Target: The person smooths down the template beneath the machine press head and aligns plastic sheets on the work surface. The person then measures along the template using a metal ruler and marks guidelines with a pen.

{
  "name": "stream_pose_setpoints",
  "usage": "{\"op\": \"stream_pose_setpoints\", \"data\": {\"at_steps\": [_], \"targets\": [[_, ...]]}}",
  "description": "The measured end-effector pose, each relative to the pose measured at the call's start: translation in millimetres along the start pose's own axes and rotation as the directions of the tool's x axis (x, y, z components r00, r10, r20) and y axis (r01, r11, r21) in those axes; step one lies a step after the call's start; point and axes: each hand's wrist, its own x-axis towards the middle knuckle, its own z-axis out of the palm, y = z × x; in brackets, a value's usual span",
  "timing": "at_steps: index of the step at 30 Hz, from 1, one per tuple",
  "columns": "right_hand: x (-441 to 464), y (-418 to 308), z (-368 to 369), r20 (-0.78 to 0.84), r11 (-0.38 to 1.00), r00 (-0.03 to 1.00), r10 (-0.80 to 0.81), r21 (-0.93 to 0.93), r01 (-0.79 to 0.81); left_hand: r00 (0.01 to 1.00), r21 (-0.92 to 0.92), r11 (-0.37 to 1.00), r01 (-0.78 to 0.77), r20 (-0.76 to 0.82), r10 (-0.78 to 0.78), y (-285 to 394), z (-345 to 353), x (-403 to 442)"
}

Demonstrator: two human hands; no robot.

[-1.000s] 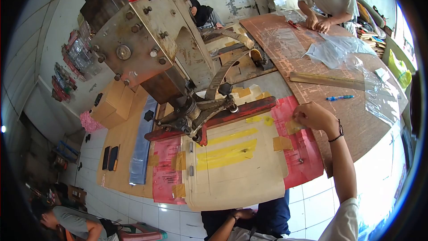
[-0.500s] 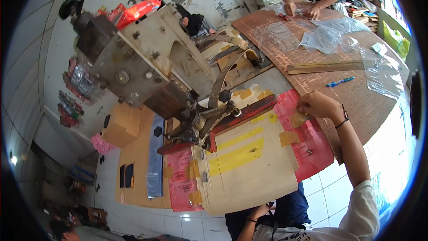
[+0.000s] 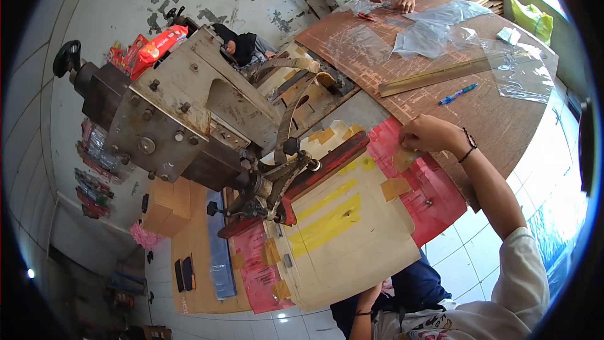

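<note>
My right hand is closed in a pinch at the far right corner of the cream sheet, with its fingertips on a piece of brown tape that looks partly lifted. Pink plastic film lies under it. The cream sheet carries yellow tape strips and more brown tape patches along its sides. At the sheet's near edge, my left hand reaches underneath, so its fingers are hidden. Across the far side of the sheet runs a red bar under the press's clamp head.
A large metal press stands at left. On the brown table lie a wooden strip, a blue pen and clear plastic sheets. A co-worker's hands are at its far end. A cardboard box sits left.
The view has shifted, so most things appear further left. My left hand has slid further beneath the sheet's near edge. My right hand stays at the tape, whose piece now looks more raised.
</note>
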Motion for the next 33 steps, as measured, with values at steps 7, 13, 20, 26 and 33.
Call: {"op": "stream_pose_setpoints", "data": {"at_steps": [7,13,20,26,33], "targets": [[1.0,5.5,7.6,-0.043,0.999,0.998,-0.045,-0.026,0.044,0.984,0.072,0.996,0.050,0.165,-0.061,47.7,-21.5,-41.7],[2.9,8.3,6.7,-0.050,0.999,0.997,-0.051,-0.008,0.050,0.933,0.093,0.976,0.198,0.286,-0.217,30.2,-16.7,-62.0],[1.7,12.3,4.6,-0.145,0.997,0.987,-0.076,-0.011,0.075,0.841,0.170,0.970,0.174,0.486,-0.236,70.2,-27.0,-73.0],[3.1,9.2,3.3,-0.140,1.000,0.990,-0.024,0.009,0.026,0.649,0.379,0.924,0.050,0.691,-0.319,149.0,-57.0,-118.5],[-22.0,-41.1,-11.4,-0.335,0.999,0.942,0.020,-0.017,-0.027,0.745,0.276,0.940,-0.202,0.666,-0.036,258.3,-159.2,-148.3]]}}
